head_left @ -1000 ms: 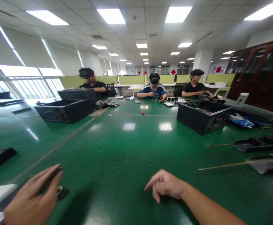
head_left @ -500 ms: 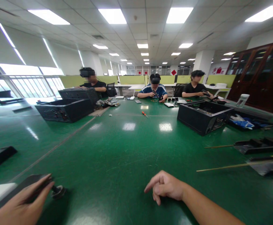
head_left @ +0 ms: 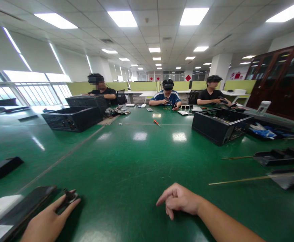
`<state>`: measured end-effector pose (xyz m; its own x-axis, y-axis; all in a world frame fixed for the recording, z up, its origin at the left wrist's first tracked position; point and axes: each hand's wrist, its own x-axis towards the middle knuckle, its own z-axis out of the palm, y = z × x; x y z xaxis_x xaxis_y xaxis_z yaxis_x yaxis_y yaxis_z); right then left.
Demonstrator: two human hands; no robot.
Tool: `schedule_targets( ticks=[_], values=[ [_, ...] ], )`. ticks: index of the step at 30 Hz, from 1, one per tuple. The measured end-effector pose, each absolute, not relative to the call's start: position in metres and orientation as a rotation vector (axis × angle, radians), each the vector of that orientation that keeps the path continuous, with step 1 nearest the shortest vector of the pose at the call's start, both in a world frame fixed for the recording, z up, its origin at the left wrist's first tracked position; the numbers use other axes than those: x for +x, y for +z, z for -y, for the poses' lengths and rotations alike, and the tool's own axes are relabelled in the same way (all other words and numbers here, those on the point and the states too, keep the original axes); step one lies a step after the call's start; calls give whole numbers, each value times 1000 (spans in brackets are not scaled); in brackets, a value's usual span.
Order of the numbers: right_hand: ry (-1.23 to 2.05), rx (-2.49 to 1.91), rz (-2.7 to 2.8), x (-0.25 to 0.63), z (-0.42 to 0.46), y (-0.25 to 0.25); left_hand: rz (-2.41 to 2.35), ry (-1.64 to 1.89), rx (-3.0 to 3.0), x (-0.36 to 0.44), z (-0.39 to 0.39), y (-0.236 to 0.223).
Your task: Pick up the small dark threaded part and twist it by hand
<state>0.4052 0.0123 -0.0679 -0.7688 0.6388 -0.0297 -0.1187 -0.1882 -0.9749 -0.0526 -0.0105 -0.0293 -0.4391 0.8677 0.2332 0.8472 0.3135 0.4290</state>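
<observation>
My left hand [head_left: 48, 218] has its thumb and fingers on either side of a small dark piece with a rounded metal end [head_left: 71, 196], at the lower left of the table. The exact kind of this piece cannot be made out. Right beside that hand lies a long flat black bar [head_left: 28, 208], next to white blocks [head_left: 2, 210]. My right hand [head_left: 180, 201] hovers over or rests on the green tabletop [head_left: 126, 171], loosely bent, its index finger stretched out and nothing in it.
Open black computer cases stand at the left [head_left: 73, 121] and right [head_left: 219, 129]. An orange screwdriver [head_left: 157, 123] lies mid-table. Thin brass-coloured rods [head_left: 240, 180] and black trays [head_left: 283, 158] are on the right. Several co-workers [head_left: 165, 95] sit across the table.
My left hand has moved off the black bar, to the right, and closed around the small dark piece. My right hand has stayed nearly still. The view has shifted slightly.
</observation>
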Motion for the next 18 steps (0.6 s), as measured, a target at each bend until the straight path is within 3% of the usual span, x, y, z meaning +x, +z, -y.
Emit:
schedule_targets(
  ticks=[6, 11, 18],
  values=[
    [1832, -700, 1436, 400, -13, -67, -1708, 1030, 1953, 83, -15, 1],
    [1404, -795, 1396, 403, -15, -67, -1203, 819, 2242, 183, -23, -10],
    [1066, -1043, 1676, 398, -9, -64, -1035, 808, 2434, 188, -22, -29]
  ],
)
